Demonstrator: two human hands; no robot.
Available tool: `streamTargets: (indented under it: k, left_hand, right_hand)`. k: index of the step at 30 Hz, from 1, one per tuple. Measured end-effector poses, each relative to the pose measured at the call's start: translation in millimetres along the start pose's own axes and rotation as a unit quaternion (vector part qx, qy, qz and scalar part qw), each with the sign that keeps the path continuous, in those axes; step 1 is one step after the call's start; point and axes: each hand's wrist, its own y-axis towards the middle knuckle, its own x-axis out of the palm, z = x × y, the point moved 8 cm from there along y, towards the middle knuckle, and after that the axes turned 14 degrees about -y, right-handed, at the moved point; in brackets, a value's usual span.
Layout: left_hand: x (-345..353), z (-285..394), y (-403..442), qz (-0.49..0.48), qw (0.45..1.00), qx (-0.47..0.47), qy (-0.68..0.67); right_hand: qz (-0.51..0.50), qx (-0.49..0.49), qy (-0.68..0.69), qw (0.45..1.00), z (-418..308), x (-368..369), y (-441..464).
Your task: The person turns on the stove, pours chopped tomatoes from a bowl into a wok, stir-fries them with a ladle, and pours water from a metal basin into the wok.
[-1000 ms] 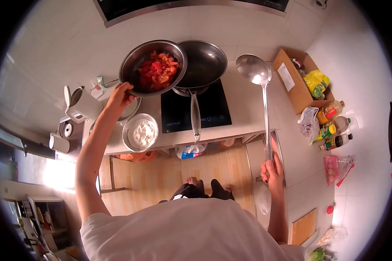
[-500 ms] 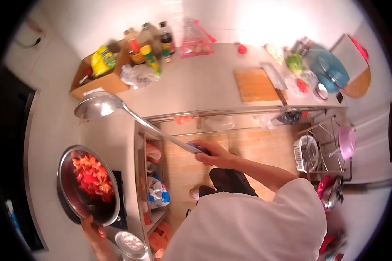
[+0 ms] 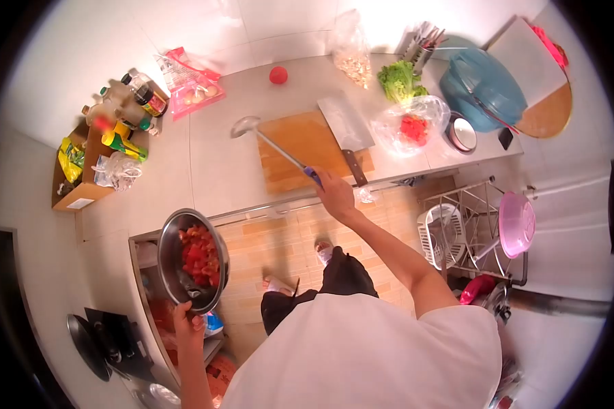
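My left hand (image 3: 188,324) grips the near rim of a metal bowl (image 3: 168,269), tilted a little, with chopped red pieces that look like tomato (image 3: 201,255) inside. The bowl is held up in front of the counter's left corner. In my right hand (image 3: 335,193) is the purple handle of a metal ladle (image 3: 280,148). The ladle reaches across a wooden cutting board (image 3: 280,170), its round head just past the board's far left corner; whether it touches the counter I cannot tell. A cleaver (image 3: 344,125) lies over the board's right side.
Behind and right of the board are lettuce (image 3: 400,80), a plastic bag with red pieces (image 3: 396,133) and a blue-green basin (image 3: 477,88). A box of bottles (image 3: 82,180) stands left. A pan (image 3: 89,347) sits at lower left, a rack (image 3: 471,225) at right.
The view has turned to the right. The bowl has come away from the stove side, and the ladle has swung right from the left counter to over the cutting board. Both hands keep their grips.
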Motion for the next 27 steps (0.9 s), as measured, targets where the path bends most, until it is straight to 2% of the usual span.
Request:
streamTargets:
  k: [4, 11, 13, 17, 19, 20, 21, 22, 23, 24, 26, 27]
  left_hand:
    - [40, -22, 15, 0.006, 0.999, 0.009, 0.044]
    - [86, -17, 43, -0.016, 0.996, 0.047, 0.08]
    - [98, -15, 58, -0.014, 0.995, 0.064, 0.08]
    - [113, -11, 86, -0.051, 0.991, 0.052, 0.116]
    - [114, -12, 93, 0.008, 0.994, 0.063, 0.085]
    - [116, -16, 100, -0.004, 0.996, 0.044, 0.075]
    - [114, -16, 111, -0.014, 0.995, 0.067, 0.074]
    - [117, -21, 115, 0.005, 0.996, 0.063, 0.061]
    - [125, -27, 117, -0.004, 0.996, 0.066, 0.054]
    - [130, -31, 123, 0.01, 0.995, 0.086, 0.056]
    - [139, -42, 129, 0.043, 0.989, 0.133, 0.054]
    - [143, -49, 131, 0.063, 0.984, 0.16, 0.052]
  right_hand:
    - [0.028, 0.016, -0.096, 0.995, 48, 42, 47]
    - [0.036, 0.033, -0.173, 0.984, 64, 92, 75]
    - [0.072, 0.03, -0.184, 0.98, 60, 101, 75]
    - [0.047, 0.043, -0.111, 0.992, 74, 129, 70]
    - [0.088, 0.004, 0.005, 0.996, 60, 44, 61]
    - [0.099, 0.006, 0.005, 0.995, 78, 18, 52]
    - [0.105, 0.003, 0.007, 0.994, 102, -9, 41]
    - [0.174, 0.064, 0.022, 0.982, 140, -60, 25]
    - [0.203, 0.148, 0.03, 0.967, 202, -80, 2]
    - [0.238, 0.262, -0.051, 0.934, 262, -117, -21]
    - [0.372, 0.349, -0.137, 0.849, 377, -201, -63]
    - [0.395, 0.36, -0.194, 0.823, 448, -226, -84]
